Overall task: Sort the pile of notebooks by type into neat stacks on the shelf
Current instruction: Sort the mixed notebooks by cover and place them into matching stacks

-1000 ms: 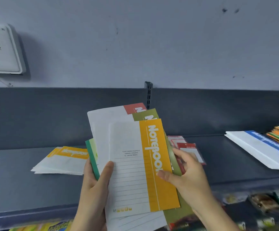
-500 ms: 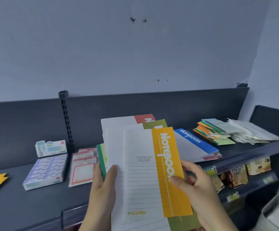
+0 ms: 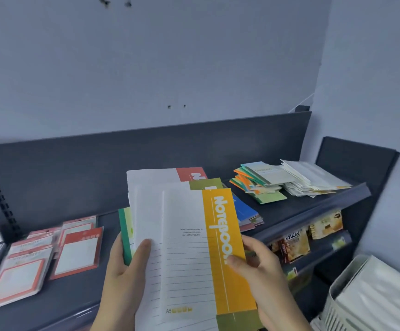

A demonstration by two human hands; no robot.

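View swung right; notebooks (image 3: pixel 184 254) (fanned) between hands (image 3: pixel 122 271) (image 3: pixel 263 271).

The person's bare left hand (image 3: pixel 118 275) and bare right hand (image 3: pixel 261 271) show slim smooth fingers and rounded thumbs, slightly blurred, each joined to an uncovered forearm, left forearm (image 3: pixel 105 316) and right forearm (image 3: pixel 287 314).

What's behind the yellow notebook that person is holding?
Fanned behind the yellow notebook: an olive one, a red one and a green-edged one at the left. Their covers are mostly hidden, so the full count cannot be told.
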